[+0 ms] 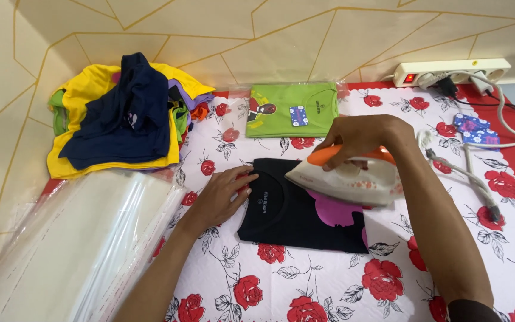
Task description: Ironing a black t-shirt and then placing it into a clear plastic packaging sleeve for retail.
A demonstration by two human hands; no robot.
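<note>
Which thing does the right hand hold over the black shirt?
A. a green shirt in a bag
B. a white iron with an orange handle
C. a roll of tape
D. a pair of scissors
B: the right hand grips the orange handle of the white iron, which sits on the black shirt, while the left hand presses the shirt's collar.

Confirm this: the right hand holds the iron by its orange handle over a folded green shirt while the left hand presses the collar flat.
Not quite. The shirt under the iron is black, as the head view shows; the green one lies bagged farther back. The right hand grips the orange handle; the left hand presses the collar.
</note>
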